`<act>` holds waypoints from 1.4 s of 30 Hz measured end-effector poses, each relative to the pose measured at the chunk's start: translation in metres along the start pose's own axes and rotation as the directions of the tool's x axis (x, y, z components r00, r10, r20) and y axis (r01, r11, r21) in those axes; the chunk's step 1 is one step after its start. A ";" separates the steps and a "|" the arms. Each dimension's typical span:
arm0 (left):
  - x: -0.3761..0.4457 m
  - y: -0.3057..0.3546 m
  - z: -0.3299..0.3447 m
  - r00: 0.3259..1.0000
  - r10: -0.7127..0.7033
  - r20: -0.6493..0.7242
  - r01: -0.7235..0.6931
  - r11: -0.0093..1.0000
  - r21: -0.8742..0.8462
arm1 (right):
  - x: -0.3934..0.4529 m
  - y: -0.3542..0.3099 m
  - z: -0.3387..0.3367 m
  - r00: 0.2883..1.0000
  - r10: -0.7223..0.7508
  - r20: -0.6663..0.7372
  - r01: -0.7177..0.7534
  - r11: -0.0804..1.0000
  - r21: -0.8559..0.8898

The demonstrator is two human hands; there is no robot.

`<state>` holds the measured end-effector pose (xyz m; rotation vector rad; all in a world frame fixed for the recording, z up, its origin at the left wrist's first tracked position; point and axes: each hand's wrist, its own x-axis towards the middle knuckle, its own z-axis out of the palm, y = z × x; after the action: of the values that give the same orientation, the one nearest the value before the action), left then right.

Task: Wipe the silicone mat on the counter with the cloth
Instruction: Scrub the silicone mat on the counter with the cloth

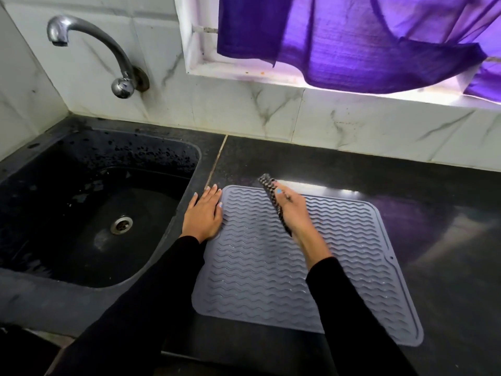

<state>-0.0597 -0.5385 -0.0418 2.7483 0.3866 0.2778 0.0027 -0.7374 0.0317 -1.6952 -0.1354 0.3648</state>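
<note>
The right hand (291,210) is seen blurred over the far part of the silicone mat (292,267), its fingers wrapped round a dark checked cloth (273,202) that is bunched into a narrow fold beneath the palm. The left hand (203,213) is laid flat with straight fingers on the counter (406,180) at the mat's far left corner, the thumb side touching the mat's rim. The cloth is judged to be light, soft and limp, best held gathered in the fist as it is. The mat, lying flat on the dark counter just right of the sink (95,213), is judged to be thin, floppy and apt to slide, so pinning at an edge is called for. How much cloth is pressed against the wavy ribs cannot be made out, since it is hidden by the hand. The forearms are covered by black sleeves, and any dirt or wetness on the mat cannot be told with certainty.
</note>
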 end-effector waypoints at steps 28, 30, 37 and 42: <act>-0.081 -0.002 -0.019 0.996 -0.046 0.073 0.042 0.998 0.048 | -0.062 0.021 0.027 0.973 -0.174 0.149 0.222 0.875 -0.431; -0.089 0.002 -0.021 0.991 -0.075 0.107 0.067 0.995 0.080 | -0.084 0.033 0.037 0.950 -0.180 0.256 0.303 0.736 -0.606; -0.102 0.015 -0.016 0.987 -0.157 0.043 0.148 0.974 0.169 | -0.098 0.073 0.048 0.808 -0.437 0.395 0.565 0.386 -0.729; -0.101 0.014 -0.014 0.986 -0.164 0.010 0.160 0.973 0.167 | -0.094 0.069 0.048 0.823 -0.424 0.378 0.551 0.434 -0.713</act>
<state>-0.1553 -0.5765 -0.0384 2.8564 0.6518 0.1782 -0.1092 -0.7307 -0.0258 -2.4131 -1.0404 -0.0674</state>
